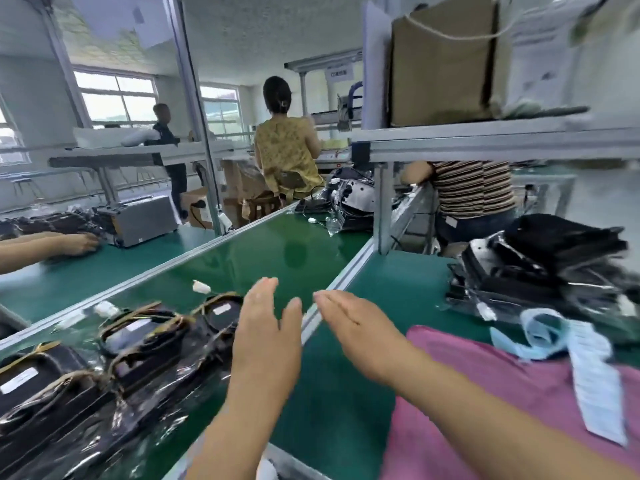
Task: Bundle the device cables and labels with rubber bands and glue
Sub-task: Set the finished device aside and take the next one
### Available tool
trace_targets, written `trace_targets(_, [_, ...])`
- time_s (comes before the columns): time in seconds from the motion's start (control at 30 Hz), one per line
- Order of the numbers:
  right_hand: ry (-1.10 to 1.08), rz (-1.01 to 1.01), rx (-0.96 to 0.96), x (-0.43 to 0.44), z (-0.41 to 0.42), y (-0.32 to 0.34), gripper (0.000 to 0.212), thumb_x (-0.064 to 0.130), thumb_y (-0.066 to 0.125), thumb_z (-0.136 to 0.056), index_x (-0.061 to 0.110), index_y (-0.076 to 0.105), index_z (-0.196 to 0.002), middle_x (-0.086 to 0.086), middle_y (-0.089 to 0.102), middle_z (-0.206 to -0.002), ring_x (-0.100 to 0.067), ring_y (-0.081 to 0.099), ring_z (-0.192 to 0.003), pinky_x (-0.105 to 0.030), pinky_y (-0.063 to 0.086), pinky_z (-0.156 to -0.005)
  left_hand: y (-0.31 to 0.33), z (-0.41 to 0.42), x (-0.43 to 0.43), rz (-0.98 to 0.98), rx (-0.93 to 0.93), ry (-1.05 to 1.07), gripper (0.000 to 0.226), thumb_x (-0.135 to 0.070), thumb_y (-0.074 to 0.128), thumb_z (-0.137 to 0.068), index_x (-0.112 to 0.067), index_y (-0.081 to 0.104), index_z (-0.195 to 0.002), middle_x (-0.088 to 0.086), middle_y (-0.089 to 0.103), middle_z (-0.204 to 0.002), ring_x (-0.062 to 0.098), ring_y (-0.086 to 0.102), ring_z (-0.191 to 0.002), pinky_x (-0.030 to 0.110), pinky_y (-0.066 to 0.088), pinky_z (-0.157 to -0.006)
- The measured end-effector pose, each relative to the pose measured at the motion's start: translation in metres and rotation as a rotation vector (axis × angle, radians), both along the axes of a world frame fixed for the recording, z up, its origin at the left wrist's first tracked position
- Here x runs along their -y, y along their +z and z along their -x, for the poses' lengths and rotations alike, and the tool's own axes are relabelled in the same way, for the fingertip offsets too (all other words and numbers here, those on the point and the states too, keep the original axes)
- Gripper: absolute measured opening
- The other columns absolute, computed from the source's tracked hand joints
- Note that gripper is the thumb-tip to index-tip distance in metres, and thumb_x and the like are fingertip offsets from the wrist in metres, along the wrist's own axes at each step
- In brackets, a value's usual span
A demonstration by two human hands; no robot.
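Head: left hand, right hand near rail.

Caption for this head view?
Left hand and right hand, both open, hover over green bench between wrapped devices and label strip.

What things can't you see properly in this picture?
Head view:
Label strip: print too small, blurred.
Bagged devices: glare on plastic hides cables; bottom-left edge cuts them off.
Dark pile on the right: motion blur.
Striped-shirt person: upper body behind the shelf.
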State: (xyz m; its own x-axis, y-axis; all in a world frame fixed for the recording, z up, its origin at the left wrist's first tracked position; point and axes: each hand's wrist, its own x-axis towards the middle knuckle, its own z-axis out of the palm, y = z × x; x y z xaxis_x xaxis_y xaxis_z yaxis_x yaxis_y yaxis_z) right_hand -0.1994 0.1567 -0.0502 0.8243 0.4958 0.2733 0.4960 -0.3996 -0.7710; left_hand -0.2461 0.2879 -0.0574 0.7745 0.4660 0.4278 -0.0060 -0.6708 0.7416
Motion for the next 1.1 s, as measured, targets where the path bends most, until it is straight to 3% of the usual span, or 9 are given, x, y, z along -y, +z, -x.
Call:
trace_targets(0.07, [-0.178,0.041,0.037,0.06,-0.002,-0.01,0.039,0.033,0.039,-0.103,0.002,0.061,-0.114,-0.009,0.065,-0.119,-0.021,0.054,-0.111,-0.034,0.04,-0.098,-0.015,-0.009,0.05,0.036,-0.076,-0.192,0.049,-0.032,0.051,-0.1,-0.023,0.042,-0.147,-0.01,0.04,-0.152,0.006,0.035,-0.138,0.014,0.022,-0.104])
trace_targets(0.17, [-0.447,0.1,0.024,0.144,0.002,-0.029,0.031,0.027,0.044,-0.102,0.011,0.064,-0.12,0.002,0.063,-0.123,-0.015,0.055,-0.117,-0.023,0.036,-0.097,-0.041,-0.024,0.117,0.039,-0.236,-0.47,0.047,-0.037,0.047,-0.102,-0.027,0.042,-0.147,-0.014,0.044,-0.148,0.004,0.039,-0.135,0.012,0.024,-0.1])
trace_targets(0.3, [-0.712,0.29,-0.07,0.222,0.007,-0.062,0.027,0.02,0.041,-0.103,0.004,0.062,-0.109,-0.012,0.065,-0.116,-0.028,0.056,-0.109,-0.034,0.041,-0.092,-0.068,-0.043,0.171,-0.134,-0.395,-0.657,0.034,-0.031,0.039,-0.106,-0.019,0.048,-0.137,-0.003,0.055,-0.136,0.007,0.051,-0.114,0.011,0.031,-0.096])
trace_targets(0.37, [-0.758,0.385,-0.104,0.243,0.008,-0.077,0.025,0.022,0.037,-0.103,0.011,0.057,-0.112,-0.01,0.061,-0.123,-0.025,0.055,-0.111,-0.03,0.039,-0.091,-0.083,-0.054,0.182,-0.354,-0.409,-0.685,0.036,-0.034,0.037,-0.106,-0.017,0.05,-0.134,0.0,0.053,-0.14,0.011,0.049,-0.124,0.019,0.029,-0.108])
trace_targets(0.47, [-0.775,0.535,-0.091,0.252,0.004,-0.096,0.038,0.035,0.037,-0.102,0.013,0.046,-0.132,-0.007,0.051,-0.139,-0.023,0.048,-0.124,-0.027,0.035,-0.101,-0.098,-0.07,0.183,-0.667,-0.502,-0.617,0.06,-0.05,0.029,-0.104,-0.018,0.027,-0.154,0.0,0.022,-0.164,0.016,0.018,-0.15,0.032,0.012,-0.122])
trace_targets(0.67, [-0.783,0.664,-0.107,0.248,-0.006,-0.108,0.065,0.055,0.032,-0.098,0.014,0.031,-0.149,-0.005,0.023,-0.161,-0.022,0.021,-0.147,-0.037,0.017,-0.12,-0.104,-0.085,0.173,-0.816,-0.517,-0.525,0.071,-0.065,0.022,-0.099,-0.03,0.006,-0.159,-0.008,-0.001,-0.167,0.011,-0.001,-0.153,0.036,0.001,-0.123])
trace_targets(0.8, [-0.786,0.665,-0.132,0.248,-0.008,-0.11,0.069,0.057,0.032,-0.097,0.019,0.021,-0.154,-0.002,0.011,-0.164,-0.019,0.008,-0.151,-0.038,0.007,-0.122,-0.097,-0.083,0.176,-0.79,-0.517,-0.514,0.071,-0.066,0.029,-0.097,-0.033,0.012,-0.158,-0.011,0.003,-0.166,0.008,0.004,-0.152,0.033,0.006,-0.123])
trace_targets(0.93, [-0.794,0.684,-0.16,0.245,-0.008,-0.107,0.072,0.057,0.033,-0.097,0.019,0.015,-0.155,0.001,0.005,-0.165,-0.019,0.001,-0.151,-0.04,0.002,-0.122,-0.059,-0.095,0.195,-0.597,-0.35,-0.521,0.056,-0.06,0.05,-0.093,-0.032,0.047,-0.141,-0.013,0.045,-0.148,0.007,0.041,-0.134,0.022,0.03,-0.11])
trace_targets(1.1, [-0.807,0.66,-0.21,0.246,-0.011,-0.104,0.077,0.058,0.037,-0.094,0.02,0.013,-0.156,0.003,0.002,-0.165,-0.017,-0.001,-0.151,-0.039,0.002,-0.121,-0.004,-0.145,0.263,-0.364,-0.187,-0.623,0.065,-0.053,0.062,-0.09,-0.022,0.043,-0.145,-0.003,0.045,-0.148,0.017,0.043,-0.134,0.035,0.037,-0.11])
